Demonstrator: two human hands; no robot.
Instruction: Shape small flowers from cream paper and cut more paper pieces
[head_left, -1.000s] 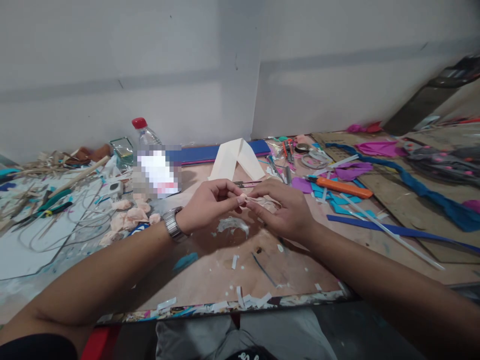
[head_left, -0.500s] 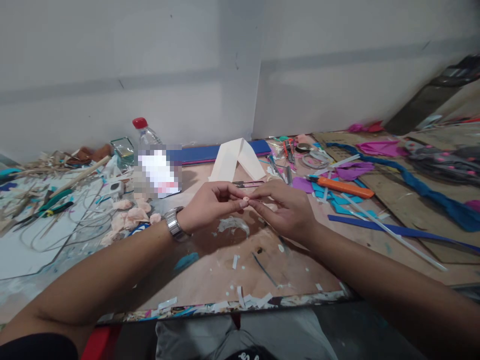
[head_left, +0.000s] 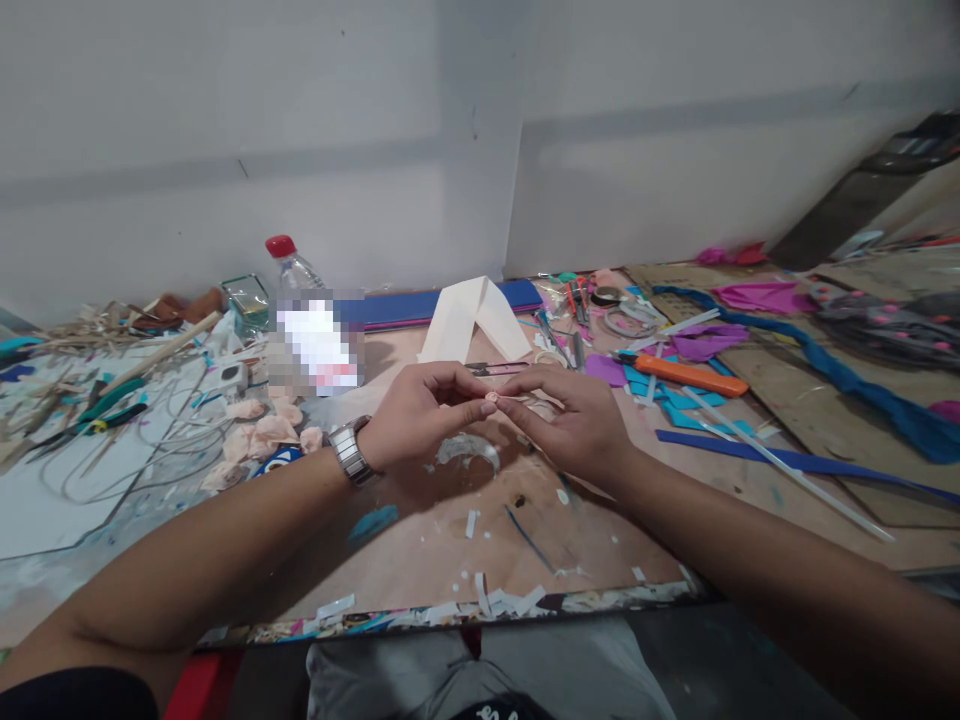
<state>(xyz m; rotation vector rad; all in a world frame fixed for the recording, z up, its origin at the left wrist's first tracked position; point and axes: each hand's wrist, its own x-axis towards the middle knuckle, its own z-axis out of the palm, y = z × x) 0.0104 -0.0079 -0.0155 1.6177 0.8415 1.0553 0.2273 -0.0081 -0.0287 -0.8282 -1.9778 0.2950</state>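
Left hand (head_left: 411, 405) has shifted slightly right; with right hand (head_left: 576, 415), it pinches a small pink piece (head_left: 491, 397) at frame centre. Apparent step: shaping; next likely needs even pressure.

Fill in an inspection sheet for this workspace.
Surface: table, stained, with a pale smear and white scraps along the near edge.
Job's things: small pink piece, pinched; crumpled pieces lie off to the left.
Clutter: pliers and sticks left; orange cutter and purple scraps right.
Hands: left hand and right hand meet at the pink piece, fingertips on it.
Cables: pale cable, looped, at left.
Surroundings: pale wall behind; red-capped bottle near it.
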